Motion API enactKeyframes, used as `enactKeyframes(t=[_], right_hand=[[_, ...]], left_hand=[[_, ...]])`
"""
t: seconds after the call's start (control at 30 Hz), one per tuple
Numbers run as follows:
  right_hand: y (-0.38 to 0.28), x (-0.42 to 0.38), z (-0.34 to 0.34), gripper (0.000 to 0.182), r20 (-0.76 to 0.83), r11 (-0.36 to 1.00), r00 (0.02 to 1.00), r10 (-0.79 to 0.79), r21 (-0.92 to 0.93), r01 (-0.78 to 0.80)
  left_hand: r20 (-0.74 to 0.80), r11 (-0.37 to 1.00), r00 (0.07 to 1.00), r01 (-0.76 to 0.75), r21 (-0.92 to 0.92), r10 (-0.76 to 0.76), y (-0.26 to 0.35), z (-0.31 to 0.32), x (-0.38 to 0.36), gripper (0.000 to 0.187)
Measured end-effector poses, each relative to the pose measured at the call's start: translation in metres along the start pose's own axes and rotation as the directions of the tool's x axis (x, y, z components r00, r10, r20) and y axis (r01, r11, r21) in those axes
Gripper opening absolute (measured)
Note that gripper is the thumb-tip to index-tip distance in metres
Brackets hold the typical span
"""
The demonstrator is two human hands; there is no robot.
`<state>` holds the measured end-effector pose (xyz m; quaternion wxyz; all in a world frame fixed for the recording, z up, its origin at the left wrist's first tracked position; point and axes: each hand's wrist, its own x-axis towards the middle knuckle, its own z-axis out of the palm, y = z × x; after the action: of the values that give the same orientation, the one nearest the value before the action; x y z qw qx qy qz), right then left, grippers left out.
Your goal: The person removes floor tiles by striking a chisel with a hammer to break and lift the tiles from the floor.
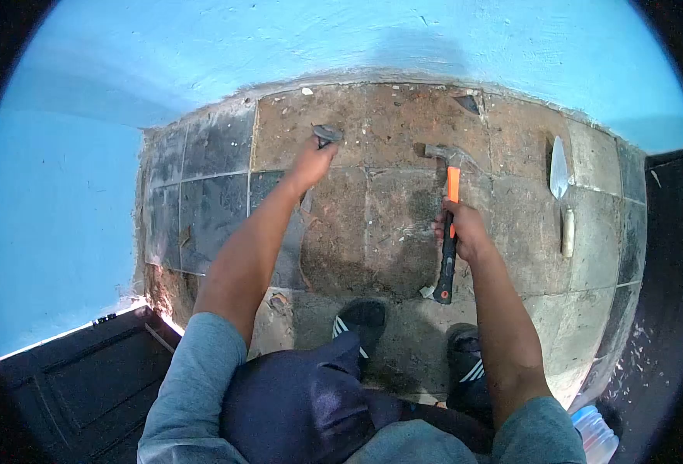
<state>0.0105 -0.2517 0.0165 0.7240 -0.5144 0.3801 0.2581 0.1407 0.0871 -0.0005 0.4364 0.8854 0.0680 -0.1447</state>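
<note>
My left hand [313,165] is closed around a dark grey chisel-like tool [327,134] with a broad rounded top; its lower end is hidden. It is over the brown, bared floor [303,116], close to the black tiles. My right hand [465,229] grips a claw hammer [454,185] by its orange and black handle. The steel head points away from me, and the handle's butt points back toward my feet. The two tools are well apart.
A trowel [560,170] with a pale handle lies to the right. Black tiles [214,209] cover the left side, and a broken tile piece [467,104] lies near the blue wall [341,39]. A plastic container [595,435] stands at lower right.
</note>
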Motion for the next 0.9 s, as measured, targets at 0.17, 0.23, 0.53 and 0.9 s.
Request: enactKeyframes(t=[0.17,0.23,0.53,0.9], right_hand=[[0.003,0.000,0.003,0.017,-0.021,1.000,0.999,-0.029,-0.002,0.029],[0.005,0.003,0.001,0.016,-0.003,0.999,0.999,-0.044,0.005,0.045],[-0.016,-0.006,0.004,0.022,-0.091,0.947,0.976,-0.196,-0.276,0.165],[-0.179,-0.093,0.036,0.030,-0.277,0.539,0.468,-0.839,-0.533,0.652]], left_hand=[[0.009,0.994,0.995,-0.101,0.043,0.101,0.008,0.003,-0.015,0.038],[0.009,0.990,0.992,-0.128,0.052,0.128,0.014,0.002,-0.022,0.036],[-0.045,0.998,0.997,-0.057,0.026,0.059,-0.004,-0.005,0.003,0.034],[0.078,0.997,0.994,-0.075,0.015,0.074,-0.002,-0.003,-0.005,0.039]])
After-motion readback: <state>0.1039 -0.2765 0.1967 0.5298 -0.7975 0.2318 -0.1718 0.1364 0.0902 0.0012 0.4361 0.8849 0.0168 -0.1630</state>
